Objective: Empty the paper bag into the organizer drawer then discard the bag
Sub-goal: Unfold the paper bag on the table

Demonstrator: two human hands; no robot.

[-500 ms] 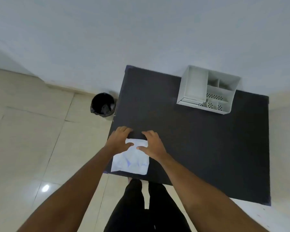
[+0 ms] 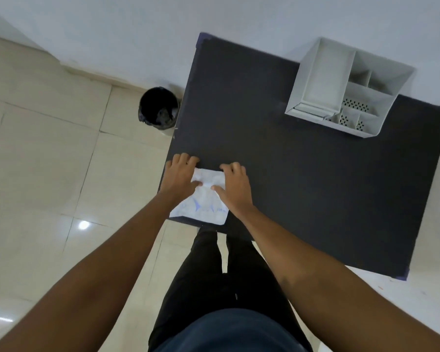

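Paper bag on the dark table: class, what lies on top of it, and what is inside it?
Both hands, left hand and right hand, grip the paper bag at its far end. Its contents cannot be seen; the paper hides them.

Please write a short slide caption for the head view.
Both hands, left and right, grip the paper bag at the near table edge.

A plain office-like room: dark desk [image 2: 302,186] against a white wall, desk organizer [image 2: 341,87] at 1 o'clock, bin [image 2: 158,107] on tiled floor.
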